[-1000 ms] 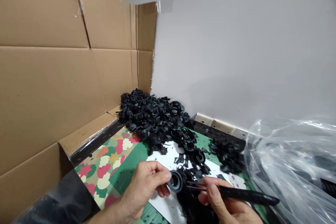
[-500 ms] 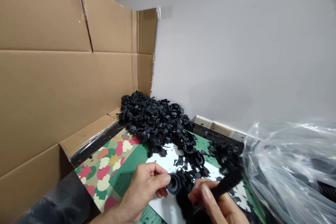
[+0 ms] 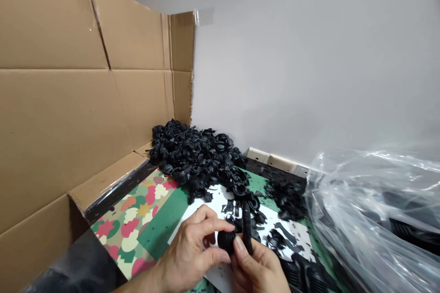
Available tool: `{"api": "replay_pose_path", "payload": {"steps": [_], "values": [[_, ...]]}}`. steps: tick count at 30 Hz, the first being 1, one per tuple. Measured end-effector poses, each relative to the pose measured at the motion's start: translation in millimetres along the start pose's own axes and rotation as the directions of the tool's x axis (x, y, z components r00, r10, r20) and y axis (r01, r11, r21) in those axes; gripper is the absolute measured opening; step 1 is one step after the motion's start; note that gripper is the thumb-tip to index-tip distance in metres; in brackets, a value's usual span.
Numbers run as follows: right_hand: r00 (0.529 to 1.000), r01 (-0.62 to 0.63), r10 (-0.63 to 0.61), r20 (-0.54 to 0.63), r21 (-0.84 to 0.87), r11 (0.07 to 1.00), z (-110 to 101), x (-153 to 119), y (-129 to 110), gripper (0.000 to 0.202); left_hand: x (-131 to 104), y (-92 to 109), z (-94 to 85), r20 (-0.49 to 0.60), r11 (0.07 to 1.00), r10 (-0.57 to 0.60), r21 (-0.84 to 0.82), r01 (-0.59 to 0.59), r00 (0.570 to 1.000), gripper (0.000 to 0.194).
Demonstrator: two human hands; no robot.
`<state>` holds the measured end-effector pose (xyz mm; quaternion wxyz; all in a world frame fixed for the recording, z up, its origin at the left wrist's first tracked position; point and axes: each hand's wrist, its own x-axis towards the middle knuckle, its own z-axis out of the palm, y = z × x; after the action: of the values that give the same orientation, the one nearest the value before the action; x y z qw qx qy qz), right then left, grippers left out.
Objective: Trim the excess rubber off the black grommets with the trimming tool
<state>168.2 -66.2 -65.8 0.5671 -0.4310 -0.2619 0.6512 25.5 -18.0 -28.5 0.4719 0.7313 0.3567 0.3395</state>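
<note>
My left hand [image 3: 190, 247] pinches a small black ribbed rubber part [image 3: 226, 241] between thumb and fingers, above the white sheet [image 3: 220, 278]. Close against it is my right hand [image 3: 257, 265], its thumb at the part's right side. A black stick-like tool [image 3: 246, 226] stands up out of the right hand's grip; its lower end is hidden by the fingers. Behind the hands lies a big heap of black ribbed rubber pieces [image 3: 195, 151]. More ribbed black parts [image 3: 305, 277] lie right of my right hand.
Cardboard panels [image 3: 68, 114] rise on the left, beside a grey wall [image 3: 309, 55]. A clear plastic bag [image 3: 371, 210] with black parts inside stands at the right. Black scraps [image 3: 287, 197] lie on the green and white sheets. A patterned sheet [image 3: 132, 222] lies at the left.
My right hand has moved left to meet the rubber part in my left hand. The part has turned from its open end to its ribbed side, and the tool now points upward.
</note>
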Motion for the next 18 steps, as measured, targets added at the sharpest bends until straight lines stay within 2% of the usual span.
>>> {"api": "replay_pose_path", "payload": {"steps": [4,10,15,18], "values": [[1.000,-0.025,0.024,0.019,0.059,0.998,0,2,0,0.043,5,-2,0.8,-0.020,0.997,-0.015,-0.073,0.013,1.000,0.031],[0.999,0.001,0.002,-0.051,0.069,0.998,-1,5,3,0.041,4,-10,7.7,-0.094,0.943,-0.185,-0.296,0.150,0.978,0.025],[0.993,0.035,-0.037,-0.108,-0.023,0.999,1,5,3,0.040,2,-13,8.7,-0.096,0.920,-0.214,-0.354,0.168,0.972,0.023],[0.975,0.109,-0.127,-0.182,-0.102,0.989,-1,4,-1,0.045,2,-11,4.7,-0.132,0.927,-0.215,-0.340,0.159,0.968,0.020]]}}
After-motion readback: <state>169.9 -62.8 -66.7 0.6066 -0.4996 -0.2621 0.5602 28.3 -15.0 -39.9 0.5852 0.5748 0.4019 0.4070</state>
